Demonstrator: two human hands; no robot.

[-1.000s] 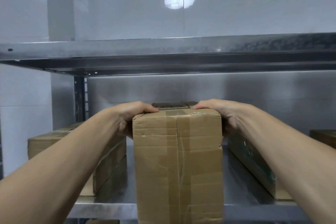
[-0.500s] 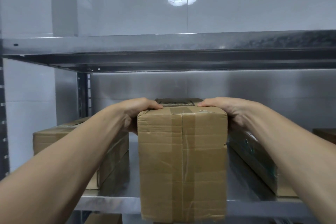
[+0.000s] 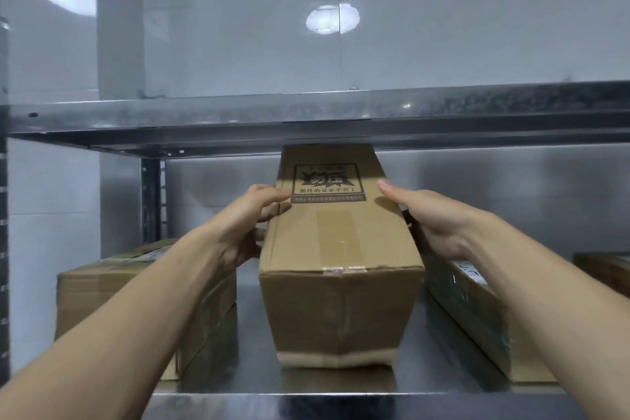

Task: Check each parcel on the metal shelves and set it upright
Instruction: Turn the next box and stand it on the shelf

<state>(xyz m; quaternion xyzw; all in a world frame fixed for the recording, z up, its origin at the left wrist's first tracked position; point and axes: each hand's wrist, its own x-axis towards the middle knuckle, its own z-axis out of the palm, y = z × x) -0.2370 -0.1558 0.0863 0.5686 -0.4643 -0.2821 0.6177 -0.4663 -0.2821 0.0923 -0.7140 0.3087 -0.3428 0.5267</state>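
Fingers of your left hand [image 3: 245,225] and right hand [image 3: 433,222] clasp the tall brown cardboard parcel [image 3: 341,249], tilted on the lower steel shelf [image 3: 426,382]; tip it slowly, clearing the upper steel shelf [image 3: 204,119].

Both bare forearms reach forward and up from the lower corners, drawing in toward the middle. The left hand [image 3: 250,220] grips the left edge of the parcel [image 3: 335,310], with the thumb laid flat on the upper face and the fingers curled against the side. The right hand [image 3: 434,218] grips the right edge likewise, thumb stretched along the top; its fingers are hidden behind the side. Both wrists are nearly straight.
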